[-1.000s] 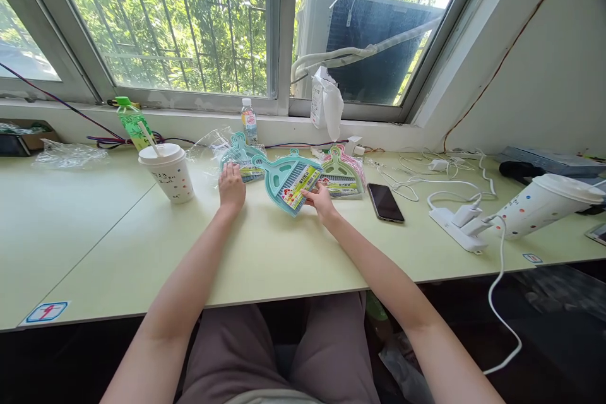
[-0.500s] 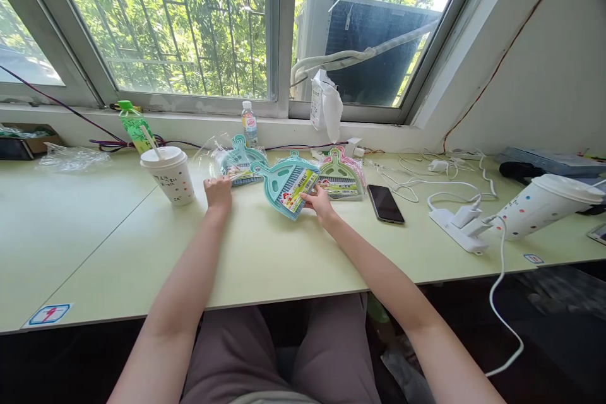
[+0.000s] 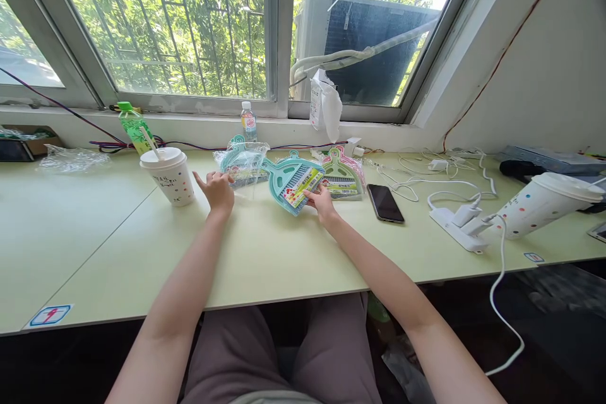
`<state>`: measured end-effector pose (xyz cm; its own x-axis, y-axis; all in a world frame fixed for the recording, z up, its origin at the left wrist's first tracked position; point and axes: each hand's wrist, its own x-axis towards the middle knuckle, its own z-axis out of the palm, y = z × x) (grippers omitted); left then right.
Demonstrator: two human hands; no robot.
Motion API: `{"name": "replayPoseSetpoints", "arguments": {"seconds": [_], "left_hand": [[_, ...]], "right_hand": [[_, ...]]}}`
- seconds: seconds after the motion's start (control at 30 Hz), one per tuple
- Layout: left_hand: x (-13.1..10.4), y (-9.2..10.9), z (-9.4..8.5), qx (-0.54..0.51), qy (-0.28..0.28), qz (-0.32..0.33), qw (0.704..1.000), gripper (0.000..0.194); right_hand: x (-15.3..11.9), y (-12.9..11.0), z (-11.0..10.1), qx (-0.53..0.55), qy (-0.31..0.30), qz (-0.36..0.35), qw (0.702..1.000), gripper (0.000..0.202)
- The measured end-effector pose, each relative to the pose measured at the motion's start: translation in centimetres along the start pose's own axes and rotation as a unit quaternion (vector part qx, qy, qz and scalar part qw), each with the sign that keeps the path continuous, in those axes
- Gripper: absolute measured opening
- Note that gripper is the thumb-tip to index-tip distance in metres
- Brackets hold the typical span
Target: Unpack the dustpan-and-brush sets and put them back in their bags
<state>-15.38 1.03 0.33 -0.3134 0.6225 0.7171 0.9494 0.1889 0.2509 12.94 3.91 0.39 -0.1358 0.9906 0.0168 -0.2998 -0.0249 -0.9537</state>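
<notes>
A small teal dustpan and brush set point(image 3: 293, 180) with a yellow-green label is tilted just above the table, gripped at its lower right edge by my right hand point(image 3: 322, 202). My left hand point(image 3: 219, 192) is over the table with one finger stretched to the left and the others loosely bent. Crumpled clear plastic wrap point(image 3: 255, 154) is right beside its fingertips, partly covering another teal dustpan and brush set point(image 3: 237, 154). Whether the fingertips touch the wrap is hard to see. Behind my right hand sits a green and pink dustpan and brush set point(image 3: 341, 170) in clear wrap.
Left of my left hand stands a paper cup point(image 3: 171, 180) with a straw, near a green-capped bottle point(image 3: 135, 126). A small bottle point(image 3: 249, 121) is at the back. To the right are a phone point(image 3: 386, 203), a power strip point(image 3: 457, 230), white cables and a large tilted cup point(image 3: 540, 205).
My left hand has gone from closed to fingers apart, and the clear wrap has shifted right over the rear teal set. The held set has moved slightly right in my right hand.
</notes>
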Motion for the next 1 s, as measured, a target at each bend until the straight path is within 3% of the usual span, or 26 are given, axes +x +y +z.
{"name": "replayPoseSetpoints", "arguments": {"seconds": [0.17, 0.33, 0.43, 0.57, 0.73, 0.87, 0.93, 1.0], "left_hand": [[-0.1, 2.1, 0.4, -0.043, 0.001, -0.005, 0.999, 0.034], [-0.6, 2.9, 1.1, 0.018, -0.126, 0.063, 0.99, 0.036], [-0.6, 2.4, 1.0, 0.047, -0.163, 0.055, 0.984, 0.032], [-0.3, 2.1, 0.5, 0.042, -0.147, 0.017, 0.988, 0.028], [-0.1, 2.0, 0.1, -0.033, -0.09, -0.06, 0.994, 0.022], [0.1, 1.8, 0.1, -0.103, -0.03, -0.148, 0.983, 0.019], [0.1, 1.9, 0.2, -0.129, -0.012, -0.143, 0.981, 0.018], [-0.1, 2.4, 0.3, -0.143, 0.004, -0.093, 0.985, 0.018]], "right_hand": [[0.1, -0.2, 0.0, -0.005, 0.031, -0.03, 0.999, 0.029], [0.3, -0.5, -0.2, -0.042, 0.058, -0.091, 0.993, 0.035], [0.5, -0.6, -0.2, -0.076, 0.064, -0.12, 0.988, 0.036], [0.4, -0.9, 0.0, -0.1, 0.02, -0.122, 0.987, 0.035], [0.2, -0.8, 0.3, -0.093, -0.074, -0.038, 0.992, 0.039], [0.3, -0.4, 0.1, -0.106, -0.086, -0.008, 0.991, 0.039], [0.5, -0.1, 0.0, -0.099, -0.069, -0.007, 0.993, 0.037], [0.6, 0.0, 0.0, -0.083, -0.051, -0.01, 0.995, 0.035]]}}
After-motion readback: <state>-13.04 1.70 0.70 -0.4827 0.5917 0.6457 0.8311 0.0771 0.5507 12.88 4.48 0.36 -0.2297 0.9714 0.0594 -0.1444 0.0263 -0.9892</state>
